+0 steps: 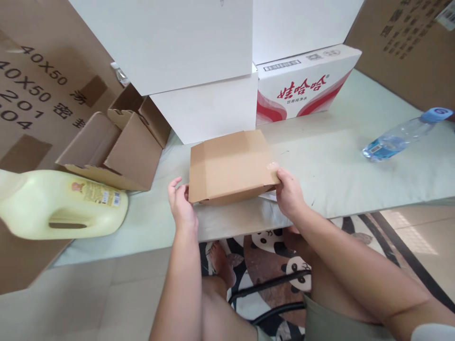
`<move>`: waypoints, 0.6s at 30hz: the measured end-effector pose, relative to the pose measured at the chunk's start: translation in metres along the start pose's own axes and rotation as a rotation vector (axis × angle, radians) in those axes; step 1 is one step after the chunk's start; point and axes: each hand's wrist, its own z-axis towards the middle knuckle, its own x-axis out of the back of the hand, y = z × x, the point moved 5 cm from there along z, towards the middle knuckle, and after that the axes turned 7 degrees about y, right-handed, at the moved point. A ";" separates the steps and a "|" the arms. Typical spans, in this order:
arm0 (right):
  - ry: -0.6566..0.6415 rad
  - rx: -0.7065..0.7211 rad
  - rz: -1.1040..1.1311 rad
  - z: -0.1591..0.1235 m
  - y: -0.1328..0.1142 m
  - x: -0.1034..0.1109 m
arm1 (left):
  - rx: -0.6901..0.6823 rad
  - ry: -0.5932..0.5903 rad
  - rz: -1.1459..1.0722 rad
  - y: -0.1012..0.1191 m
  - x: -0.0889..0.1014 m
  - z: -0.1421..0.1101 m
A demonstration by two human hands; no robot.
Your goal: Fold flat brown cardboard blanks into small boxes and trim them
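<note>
A flat brown cardboard box (231,166) sits near the front edge of the cloth-covered table, its broad face up. At its left front corner, my left hand (183,203) grips the side, with some fingers raised and the contact partly hidden. My right hand (289,192) is closed on the right front corner, thumb on top. Beside that thumb, a shiny clear patch like tape (273,166) lies on the cardboard. Something white (269,195) shows under the box near my right hand.
White boxes (206,113) stand behind, beside a red-and-white water carton (302,87). To the right lies a plastic water bottle (398,137). Open cardboard boxes (135,151) and a pale yellow jug (103,222) are at left. Large cartons (408,52) flank the table (337,166).
</note>
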 end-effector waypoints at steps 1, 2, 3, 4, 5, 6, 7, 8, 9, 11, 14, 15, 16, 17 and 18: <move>0.007 -0.006 0.023 0.001 0.000 0.001 | -0.003 0.023 0.027 0.000 0.002 0.003; 0.015 -0.006 0.037 0.001 0.000 0.002 | 0.000 0.038 0.051 -0.001 0.003 0.006; 0.021 -0.001 0.044 0.002 -0.001 0.003 | 0.008 0.044 0.067 -0.001 0.004 0.009; 0.026 0.003 0.048 0.003 -0.002 0.004 | 0.021 0.044 0.073 -0.002 0.004 0.011; 0.030 0.004 0.055 0.004 -0.003 0.005 | 0.036 0.041 0.071 -0.001 0.004 0.012; 0.033 0.001 0.067 0.004 -0.004 0.006 | 0.048 0.033 0.060 -0.001 0.004 0.012; 0.036 -0.004 0.084 0.005 -0.004 0.007 | 0.050 0.012 0.041 0.001 0.002 0.011; 0.034 -0.010 0.102 0.006 -0.004 0.008 | 0.040 -0.024 0.018 0.003 0.000 0.010; 0.029 -0.013 0.117 0.007 -0.004 0.009 | 0.020 -0.069 -0.008 0.007 -0.003 0.008; 0.011 -0.011 0.120 0.009 -0.003 0.010 | -0.013 -0.171 -0.057 0.013 -0.008 0.001; -0.007 -0.005 0.087 0.010 -0.003 0.011 | 0.016 -0.255 -0.108 0.017 -0.011 -0.008; -0.002 -0.006 0.085 0.010 -0.003 0.012 | 0.024 -0.269 -0.120 0.018 -0.011 -0.011; 0.004 -0.011 0.090 0.010 -0.003 0.012 | 0.019 -0.278 -0.126 0.019 -0.011 -0.012; 0.014 -0.021 0.103 0.010 -0.004 0.013 | 0.002 -0.278 -0.125 0.021 -0.011 -0.013; 0.022 -0.034 0.118 0.009 -0.004 0.013 | -0.016 -0.272 -0.116 0.022 -0.011 -0.013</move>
